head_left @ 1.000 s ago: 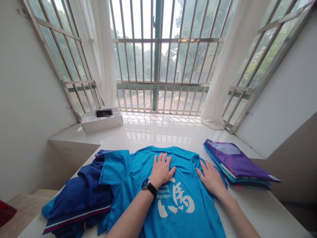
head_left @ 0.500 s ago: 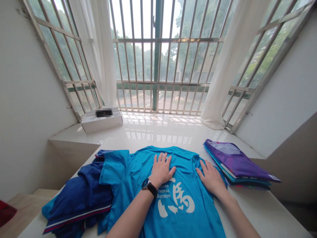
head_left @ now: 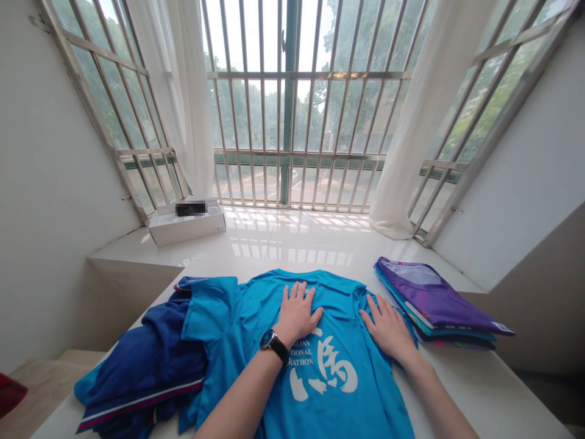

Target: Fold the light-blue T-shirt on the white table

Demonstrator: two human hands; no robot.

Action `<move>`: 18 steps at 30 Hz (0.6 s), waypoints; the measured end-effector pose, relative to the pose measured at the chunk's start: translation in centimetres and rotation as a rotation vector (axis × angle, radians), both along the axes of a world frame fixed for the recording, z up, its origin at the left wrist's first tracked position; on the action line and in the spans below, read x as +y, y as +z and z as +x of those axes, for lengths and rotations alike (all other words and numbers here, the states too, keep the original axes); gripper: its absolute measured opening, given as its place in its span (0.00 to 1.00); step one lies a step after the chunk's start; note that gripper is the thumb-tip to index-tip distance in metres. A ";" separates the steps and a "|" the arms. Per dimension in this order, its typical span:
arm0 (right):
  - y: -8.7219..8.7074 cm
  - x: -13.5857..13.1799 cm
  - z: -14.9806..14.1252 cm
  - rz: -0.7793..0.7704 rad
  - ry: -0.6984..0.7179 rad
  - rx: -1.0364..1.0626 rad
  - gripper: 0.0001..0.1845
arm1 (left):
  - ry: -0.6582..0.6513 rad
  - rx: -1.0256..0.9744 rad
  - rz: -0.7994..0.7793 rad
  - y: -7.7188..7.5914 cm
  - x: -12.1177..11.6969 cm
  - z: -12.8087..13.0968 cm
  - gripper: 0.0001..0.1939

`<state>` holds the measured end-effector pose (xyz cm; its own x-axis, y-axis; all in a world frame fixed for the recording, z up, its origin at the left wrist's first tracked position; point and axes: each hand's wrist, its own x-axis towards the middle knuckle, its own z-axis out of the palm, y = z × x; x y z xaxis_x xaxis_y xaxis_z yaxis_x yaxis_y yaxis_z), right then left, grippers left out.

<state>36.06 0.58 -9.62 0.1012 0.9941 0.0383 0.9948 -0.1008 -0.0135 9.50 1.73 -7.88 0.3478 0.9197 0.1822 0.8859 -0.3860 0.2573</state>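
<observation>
A bright blue T-shirt [head_left: 256,341] with white print lies spread flat on a white table [head_left: 479,390]. My left hand [head_left: 298,312], with a dark wristwatch on the wrist, rests flat on the shirt's upper middle, fingers spread. My right hand [head_left: 387,328] lies flat on the shirt's right shoulder area, fingers apart. Neither hand holds anything.
A heap of dark blue garments [head_left: 141,366] lies at the left of the shirt. A stack of folded purple and teal clothes [head_left: 434,305] sits at the right. A white box [head_left: 187,221] stands on the glossy window ledge [head_left: 292,241], with barred windows and white curtains behind.
</observation>
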 end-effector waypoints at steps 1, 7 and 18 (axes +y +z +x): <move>0.1 0.0 0.0 -0.003 -0.002 0.002 0.35 | 0.000 -0.005 -0.003 0.0 0.0 0.0 0.33; 0.1 0.0 0.2 0.005 -0.002 0.036 0.36 | 0.020 -0.094 -0.058 2.6 0.1 -0.6 0.32; 3.8 -2.3 0.9 0.521 0.140 0.483 0.30 | 0.086 -0.633 -0.034 7.9 -15.5 -10.5 0.21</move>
